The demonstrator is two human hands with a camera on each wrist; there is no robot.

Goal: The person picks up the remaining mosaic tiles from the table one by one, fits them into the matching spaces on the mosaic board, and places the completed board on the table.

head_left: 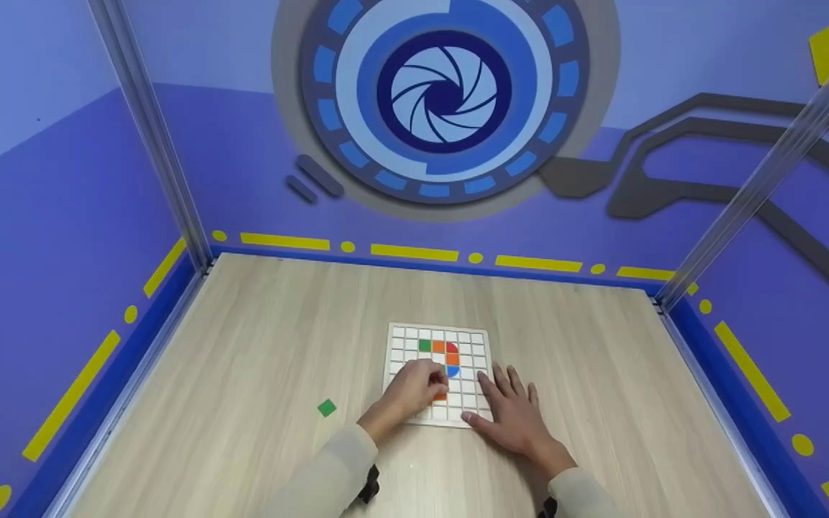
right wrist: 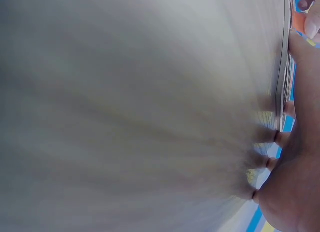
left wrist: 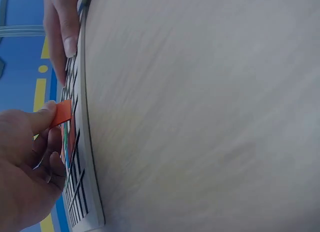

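Note:
A white square grid board [head_left: 473, 413] lies on the wooden table. My left hand [head_left: 411, 387] is over its lower left part and pinches an orange square tile [left wrist: 62, 112] between thumb and finger, close above the cells. On the board sit a green tile [head_left: 424, 345], orange tiles [head_left: 452, 359], a red rounded tile [head_left: 452, 347] and a blue rounded tile [head_left: 452, 371]. Part of the grid is hidden beneath the left hand. My right hand [head_left: 517, 419] has its fingers spread, thumb and index finger on the board's right side, the other fingertips touching the table.
A loose green square tile [head_left: 326, 408] lies on the table [head_left: 263, 345] left of the board. Blue and purple panels [head_left: 234, 165] wall in the table at the back and both sides, with metal posts [head_left: 152, 137] at the far corners.

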